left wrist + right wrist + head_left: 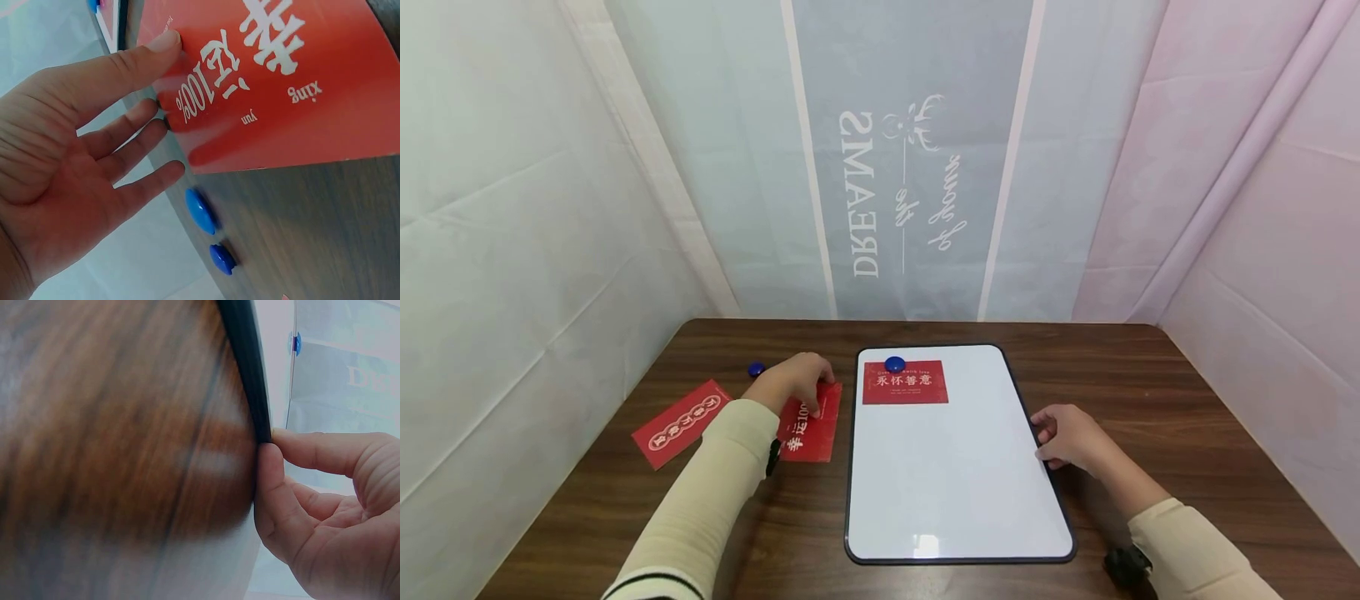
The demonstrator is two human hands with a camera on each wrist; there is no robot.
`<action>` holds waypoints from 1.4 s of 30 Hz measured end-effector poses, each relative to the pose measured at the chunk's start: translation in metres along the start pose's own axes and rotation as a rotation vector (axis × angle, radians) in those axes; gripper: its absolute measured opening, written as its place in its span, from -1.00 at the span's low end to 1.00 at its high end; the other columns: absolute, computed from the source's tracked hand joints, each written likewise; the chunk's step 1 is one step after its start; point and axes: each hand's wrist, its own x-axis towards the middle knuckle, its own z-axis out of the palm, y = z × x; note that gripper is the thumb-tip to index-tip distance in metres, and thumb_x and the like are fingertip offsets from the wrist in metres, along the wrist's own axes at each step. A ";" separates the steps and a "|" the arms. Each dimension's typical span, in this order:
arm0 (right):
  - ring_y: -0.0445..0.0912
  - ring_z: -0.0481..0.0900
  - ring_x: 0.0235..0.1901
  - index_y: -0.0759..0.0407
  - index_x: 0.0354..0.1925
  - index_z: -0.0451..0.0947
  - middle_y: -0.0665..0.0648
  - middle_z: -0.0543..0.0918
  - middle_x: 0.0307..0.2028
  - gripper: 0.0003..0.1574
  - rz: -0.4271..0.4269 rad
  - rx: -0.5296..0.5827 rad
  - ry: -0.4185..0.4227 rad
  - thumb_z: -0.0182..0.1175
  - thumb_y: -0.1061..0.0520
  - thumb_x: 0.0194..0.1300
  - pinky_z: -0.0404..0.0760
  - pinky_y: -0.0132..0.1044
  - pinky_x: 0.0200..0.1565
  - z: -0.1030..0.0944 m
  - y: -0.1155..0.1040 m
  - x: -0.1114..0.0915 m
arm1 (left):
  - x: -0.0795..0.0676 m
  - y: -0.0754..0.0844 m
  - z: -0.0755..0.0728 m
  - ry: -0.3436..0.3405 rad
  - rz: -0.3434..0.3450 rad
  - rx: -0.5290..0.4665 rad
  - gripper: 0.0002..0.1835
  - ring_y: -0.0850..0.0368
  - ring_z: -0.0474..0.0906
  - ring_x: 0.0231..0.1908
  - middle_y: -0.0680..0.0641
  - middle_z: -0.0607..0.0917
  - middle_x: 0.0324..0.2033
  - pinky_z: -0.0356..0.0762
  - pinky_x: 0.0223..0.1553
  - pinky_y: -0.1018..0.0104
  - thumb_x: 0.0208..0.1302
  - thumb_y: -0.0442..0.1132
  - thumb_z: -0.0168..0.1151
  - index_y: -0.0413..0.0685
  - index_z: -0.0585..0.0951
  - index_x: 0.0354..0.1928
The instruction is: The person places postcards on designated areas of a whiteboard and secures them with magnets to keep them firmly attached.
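Observation:
My left hand (794,380) pinches the far edge of a red card (817,437) with white characters and "100%", left of the whiteboard. In the left wrist view the thumb lies on the printed face of that card (269,119), and the other fingers are at its edge. My right hand (1067,437) grips the right edge of the black-framed whiteboard (955,483) between thumb and fingers, as the right wrist view shows at the dark frame (247,362). On the board's upper left, a second red card (906,392) lies under a round blue magnet (895,364).
Another red card (681,423) lies at the left of the brown wooden table (1120,367). Two blue magnets, one nearer (200,210) and one smaller (222,259), sit beyond the left hand. A printed cloth (917,283) hangs behind the table.

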 end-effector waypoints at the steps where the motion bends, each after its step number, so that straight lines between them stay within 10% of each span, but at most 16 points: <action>1: -0.02 0.51 -0.46 0.54 0.10 0.41 0.19 0.48 -0.42 -0.34 0.000 -0.001 0.000 0.42 0.42 0.02 0.69 -0.19 -0.39 0.000 0.000 0.000 | 0.001 0.000 0.000 -0.004 -0.004 0.001 -0.32 0.01 0.51 -0.12 -0.05 0.59 -0.14 0.67 -0.20 0.10 -0.29 -0.33 0.67 -0.04 0.60 0.01; 33: -0.02 0.51 -0.47 0.52 0.10 0.40 0.20 0.48 -0.41 -0.33 0.000 -0.006 -0.011 0.42 0.41 0.03 0.69 -0.20 -0.39 0.000 0.000 0.002 | 0.009 -0.005 0.000 -0.022 -0.106 -0.020 -0.27 -0.09 0.47 -0.03 -0.13 0.54 -0.07 0.65 -0.14 0.01 -0.23 -0.30 0.65 -0.02 0.49 0.06; 42: -0.02 0.51 -0.48 0.55 0.10 0.39 0.21 0.48 -0.40 -0.33 -0.011 -0.005 -0.008 0.41 0.43 0.02 0.68 -0.20 -0.41 0.000 0.001 0.001 | 0.009 -0.005 0.000 -0.024 -0.065 0.028 -0.50 -0.01 0.47 -0.14 -0.06 0.53 -0.21 0.65 -0.20 0.14 -0.20 -0.27 0.65 -0.05 0.53 -0.23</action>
